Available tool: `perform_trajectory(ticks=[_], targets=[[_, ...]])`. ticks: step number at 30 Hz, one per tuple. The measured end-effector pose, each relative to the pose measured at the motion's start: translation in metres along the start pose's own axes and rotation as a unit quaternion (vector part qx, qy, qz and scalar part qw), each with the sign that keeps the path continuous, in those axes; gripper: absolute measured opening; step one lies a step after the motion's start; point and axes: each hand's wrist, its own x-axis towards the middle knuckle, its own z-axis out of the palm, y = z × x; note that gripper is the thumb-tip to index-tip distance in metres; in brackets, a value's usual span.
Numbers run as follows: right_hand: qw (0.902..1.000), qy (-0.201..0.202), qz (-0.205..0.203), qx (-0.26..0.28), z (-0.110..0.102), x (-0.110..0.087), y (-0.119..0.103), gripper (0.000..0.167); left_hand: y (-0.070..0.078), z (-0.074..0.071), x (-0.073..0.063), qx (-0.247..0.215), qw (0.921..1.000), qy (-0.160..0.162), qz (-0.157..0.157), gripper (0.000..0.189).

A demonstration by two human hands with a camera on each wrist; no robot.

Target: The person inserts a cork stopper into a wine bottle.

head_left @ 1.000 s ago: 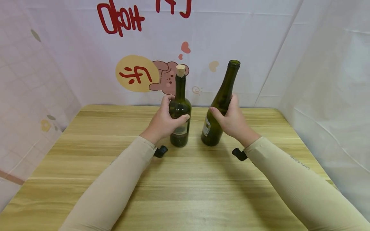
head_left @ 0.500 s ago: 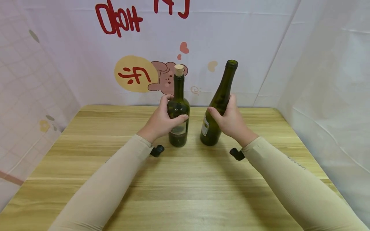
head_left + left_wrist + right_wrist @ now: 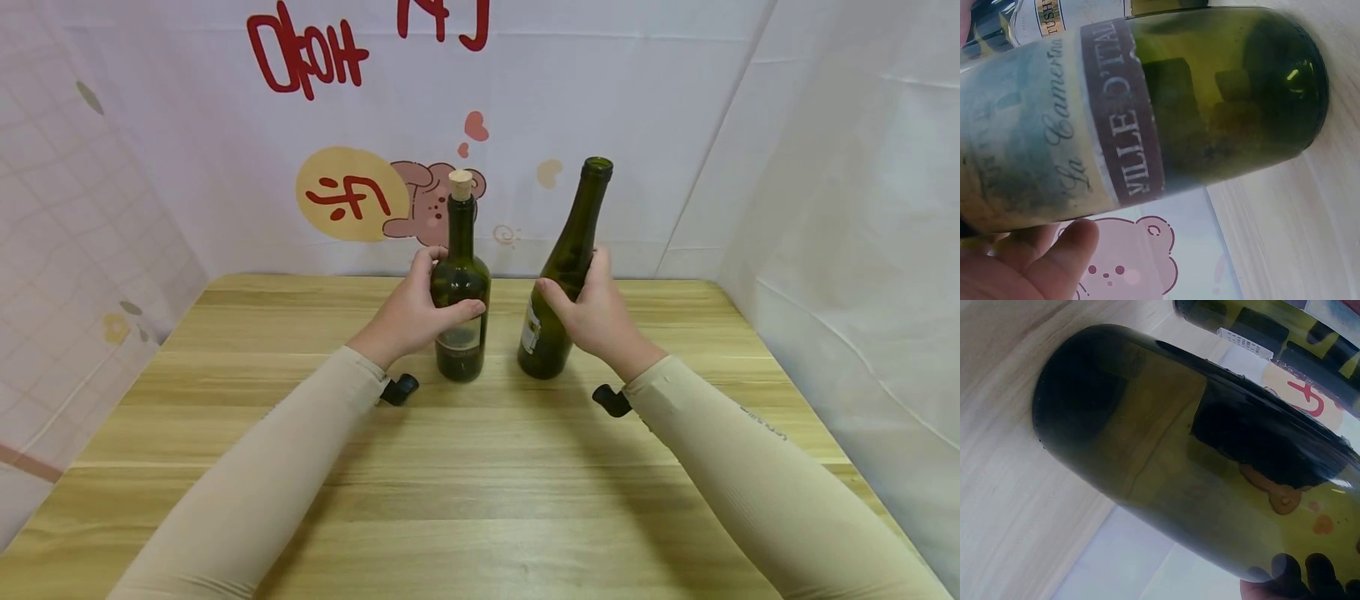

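Observation:
My left hand (image 3: 411,317) grips a dark green wine bottle (image 3: 467,275) round its body, thumb across the front. A pale cork (image 3: 461,185) sits in its mouth, and the bottle stands nearly upright. In the left wrist view its label (image 3: 1054,125) reads "La Camerina" and "Ville d'Italie" in part. To the right of it, my right hand (image 3: 603,321) holds a second green wine bottle (image 3: 546,346), which leans with its neck to the right. That bottle's mouth (image 3: 597,165) has no cork in it. A gap separates the two bottles. Some fingers are hidden behind the glass.
Both bottles are near the back of a wooden table (image 3: 480,500). Behind it hangs a white cloth (image 3: 637,100) printed with a bear and red characters. More pale cloth (image 3: 847,208) borders the sides. A black wrist camera (image 3: 400,389) projects below the left wrist.
The view has shifted slightly, so both bottles appear a little further left. My left wrist and forearm have moved slightly left. Both hands keep hold of the same bottles.

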Motion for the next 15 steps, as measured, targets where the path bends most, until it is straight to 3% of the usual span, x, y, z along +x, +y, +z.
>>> perform_trajectory(ticks=[15], targets=[[1.0000, -0.003, -0.002, 0.007, -0.0001, -0.0017, -0.0018, 0.070, -0.0003, -0.0088, -0.0051, 0.014, 0.9995, -0.029, 0.005, 0.098]])
